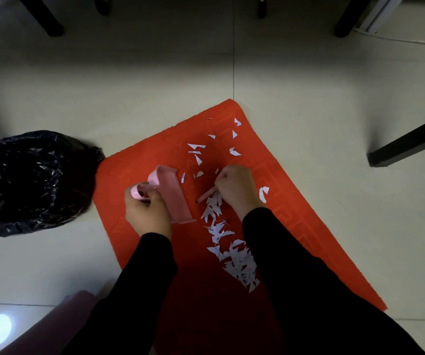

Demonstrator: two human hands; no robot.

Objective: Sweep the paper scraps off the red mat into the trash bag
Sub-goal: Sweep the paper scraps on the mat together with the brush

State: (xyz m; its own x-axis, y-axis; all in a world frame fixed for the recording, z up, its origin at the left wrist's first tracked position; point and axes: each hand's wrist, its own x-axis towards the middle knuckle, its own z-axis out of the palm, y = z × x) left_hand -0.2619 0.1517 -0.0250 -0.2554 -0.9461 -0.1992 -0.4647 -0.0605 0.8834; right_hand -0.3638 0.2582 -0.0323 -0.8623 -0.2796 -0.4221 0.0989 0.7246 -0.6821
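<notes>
The left hand (147, 213) grips the handle of a pink dustpan (174, 198), tilted up near the red mat's (295, 226) left edge, its inside plain pink. The right hand (234, 188) is fisted round a small brush (206, 196) among paper scraps (237, 262) along the mat's middle. The black trash bag (32, 180) touches the mat's left corner; its contents are too dark to tell.

Pale tiled floor (308, 98), black furniture legs (408, 143), white cable (398, 41) top right, maroon object (60, 321) bottom left

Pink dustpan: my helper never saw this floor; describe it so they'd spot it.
Find the red mat on the pale floor. Near its left edge, the left hand holds the dustpan by a loop. It is the only pink tray, left of the paper scraps.
</notes>
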